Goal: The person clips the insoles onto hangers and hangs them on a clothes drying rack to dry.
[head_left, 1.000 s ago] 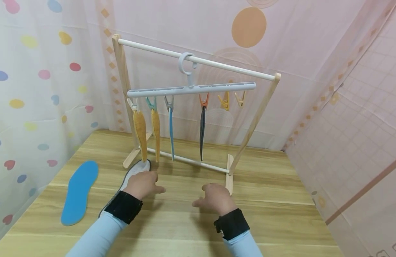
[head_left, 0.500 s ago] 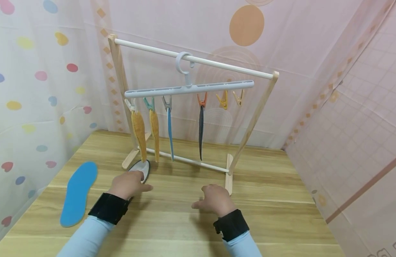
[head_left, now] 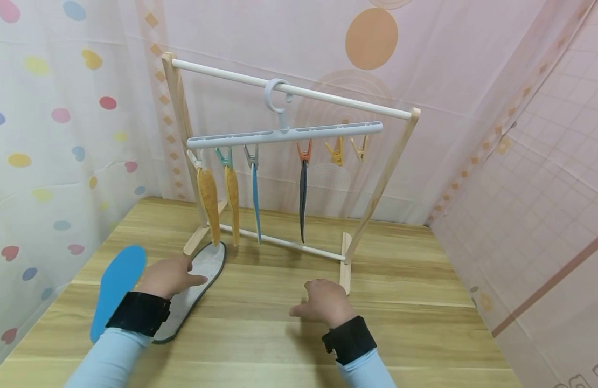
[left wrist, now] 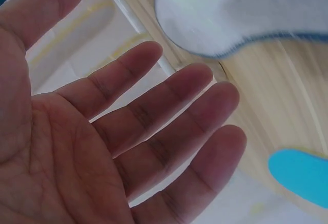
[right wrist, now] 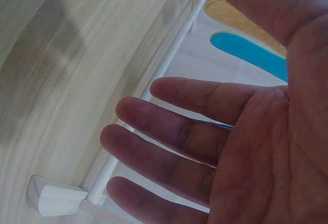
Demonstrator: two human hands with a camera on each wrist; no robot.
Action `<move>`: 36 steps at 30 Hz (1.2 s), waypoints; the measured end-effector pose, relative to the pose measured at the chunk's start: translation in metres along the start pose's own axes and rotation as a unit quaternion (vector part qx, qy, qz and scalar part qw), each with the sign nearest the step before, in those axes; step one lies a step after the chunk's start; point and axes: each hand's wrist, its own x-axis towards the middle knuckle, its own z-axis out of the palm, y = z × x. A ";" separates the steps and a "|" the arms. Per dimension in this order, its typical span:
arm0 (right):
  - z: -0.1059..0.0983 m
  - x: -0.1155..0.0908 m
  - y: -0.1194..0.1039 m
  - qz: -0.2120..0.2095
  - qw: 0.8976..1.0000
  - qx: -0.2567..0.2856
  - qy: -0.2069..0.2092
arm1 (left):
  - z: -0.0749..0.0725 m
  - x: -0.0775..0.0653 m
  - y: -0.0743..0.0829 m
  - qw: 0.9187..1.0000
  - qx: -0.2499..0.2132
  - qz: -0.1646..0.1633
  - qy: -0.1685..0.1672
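My left hand (head_left: pixel 165 277) hovers over the grey insole (head_left: pixel 207 265) with its dark edging, fingers spread and nothing held. That insole lies flat on the table, partly covered by the hand in the head view. Left of it lies a blue insole (head_left: pixel 117 277), overlapped by my left wrist. In the left wrist view the palm faces the camera, with the blue insole (left wrist: pixel 302 175) beyond the fingertips. My right hand (head_left: pixel 328 303) is held over the table near the rack's right foot, its fingers relaxed and holding nothing.
A wooden rack (head_left: pixel 398 156) carries a grey hanger (head_left: pixel 328 131) on its white top rod. Pegs hold two yellow insoles (head_left: pixel 208 199), a blue one (head_left: pixel 256 202) and a dark one (head_left: pixel 303 202). The yellow peg (head_left: pixel 336 152) and beige peg (head_left: pixel 359 148) hang unloaded. Curtains enclose the table.
My left hand has moved left across the grey insole toward the blue one, uncovering more of the grey insole. The right hand has stayed nearly still; the head view has shifted slightly.
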 end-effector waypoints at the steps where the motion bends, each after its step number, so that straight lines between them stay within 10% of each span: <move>1: 0.000 0.000 0.000 -0.001 1.000 -0.001 0.001 | -0.001 0.000 -0.003 1.000 -0.005 -0.005 0.000; 17: -0.001 -0.001 0.000 0.000 1.000 -0.005 -0.002 | -0.023 -0.005 -0.049 0.999 0.009 -0.031 -0.008; 36: 0.000 -0.001 -0.001 0.015 1.000 0.004 -0.011 | -0.034 -0.006 -0.106 0.991 0.018 -0.134 -0.024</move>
